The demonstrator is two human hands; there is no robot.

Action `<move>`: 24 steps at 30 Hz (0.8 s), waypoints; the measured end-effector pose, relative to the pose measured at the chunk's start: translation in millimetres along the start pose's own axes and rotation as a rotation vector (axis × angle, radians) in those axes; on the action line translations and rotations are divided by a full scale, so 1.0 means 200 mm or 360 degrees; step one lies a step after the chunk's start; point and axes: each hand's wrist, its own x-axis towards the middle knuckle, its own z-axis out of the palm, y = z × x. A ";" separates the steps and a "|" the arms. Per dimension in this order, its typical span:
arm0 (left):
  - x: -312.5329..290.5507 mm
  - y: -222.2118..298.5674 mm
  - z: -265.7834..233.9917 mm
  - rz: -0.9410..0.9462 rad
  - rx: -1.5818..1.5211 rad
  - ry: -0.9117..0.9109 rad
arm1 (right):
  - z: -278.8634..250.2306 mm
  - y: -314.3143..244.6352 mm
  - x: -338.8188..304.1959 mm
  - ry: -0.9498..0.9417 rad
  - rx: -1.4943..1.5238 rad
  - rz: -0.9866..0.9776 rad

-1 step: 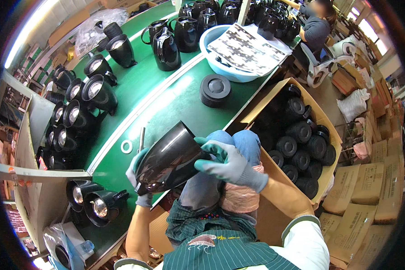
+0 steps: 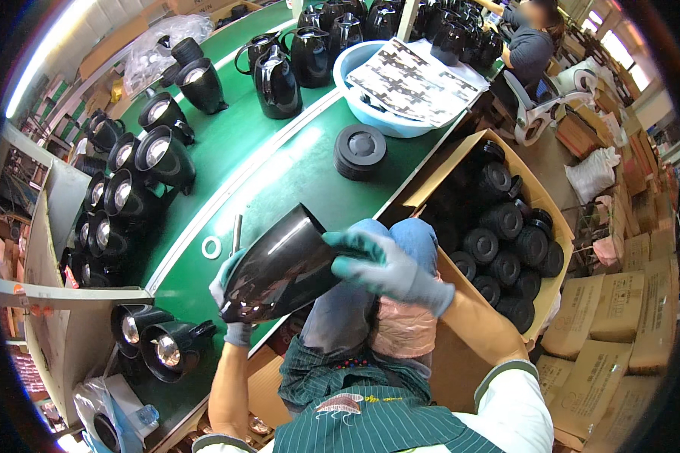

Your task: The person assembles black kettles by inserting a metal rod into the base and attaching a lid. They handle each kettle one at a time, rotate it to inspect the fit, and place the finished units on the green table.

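Note:
A glossy black jug body (image 2: 279,264) lies tilted above my lap, its wide end toward the upper right. My left hand (image 2: 230,283), gloved in grey and green, is closed round its narrower lower-left end. At the wide end, my right hand (image 2: 385,264), in a matching glove, has its fingers bent against the edge; motion blurs it slightly, and the inside of that end is hidden. Just beyond the jug, a white ring (image 2: 211,247) and a thin metal rod (image 2: 237,232) are on the green bench (image 2: 268,192). A stack of round black lids (image 2: 360,151) stands farther back.
To my right, a cardboard box (image 2: 438,181) holds several black round caps (image 2: 504,221). Black jugs with shiny liners (image 2: 159,151) line the left side. A blue basin (image 2: 389,121) with patterned sheets stands at the back. Stacked cartons (image 2: 597,362) and a seated person (image 2: 533,49) are to the right.
My right hand has shifted slightly along the jug's wide end, its fingers drawn closer together. My left hand and the jug stay nearly in place.

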 end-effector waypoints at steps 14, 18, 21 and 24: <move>-0.02 -0.49 0.13 -0.0847 -0.1195 -0.0392 | -0.49 0.36 0.89 0.1624 -0.1755 0.0128; -0.02 -0.51 0.14 -0.1038 -0.1568 -0.0395 | -0.23 0.17 0.46 0.0591 -0.0167 -0.0813; -0.01 -0.57 0.18 -0.0214 -0.0243 -0.0734 | -0.13 0.09 0.23 0.0080 -0.0781 -0.1109; 0.00 -0.44 0.21 0.0008 -0.0042 -0.0847 | -0.07 0.11 0.10 0.0096 -0.0736 -0.1134</move>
